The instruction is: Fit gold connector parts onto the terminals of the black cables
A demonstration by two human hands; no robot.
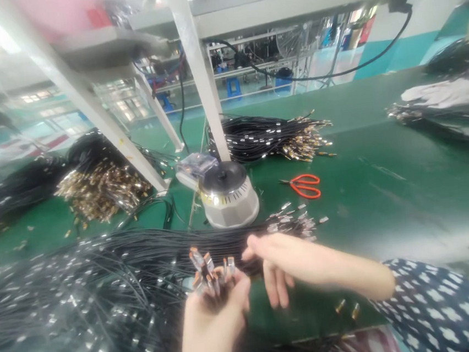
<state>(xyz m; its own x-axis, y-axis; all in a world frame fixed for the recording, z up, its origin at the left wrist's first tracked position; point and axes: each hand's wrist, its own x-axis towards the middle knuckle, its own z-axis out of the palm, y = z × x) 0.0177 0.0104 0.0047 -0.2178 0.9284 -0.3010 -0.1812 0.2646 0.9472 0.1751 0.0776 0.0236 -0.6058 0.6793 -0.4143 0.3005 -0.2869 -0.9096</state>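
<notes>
My left hand [215, 324] is closed around several cable ends, whose silver connectors [210, 264] with orange tips stick up above the fingers. Just to its right, my right hand [277, 255] hovers with its fingers apart, some pointing left and others hanging down; I see nothing in it. Behind both hands a long bundle of thin black cables [149, 242] runs across the bench, its silver connector ends [301, 222] fanned out at the right. More loose black cables [84, 301] spread out on the left, partly blurred.
A round white device with a black top [231, 201] stands behind the bundle, beside orange-handled scissors [305, 185]. Cable bundles with gold ends [103, 191] lie at the back left and by the shelf post [196, 63]. Two small gold connectors [355, 311] lie at the front right.
</notes>
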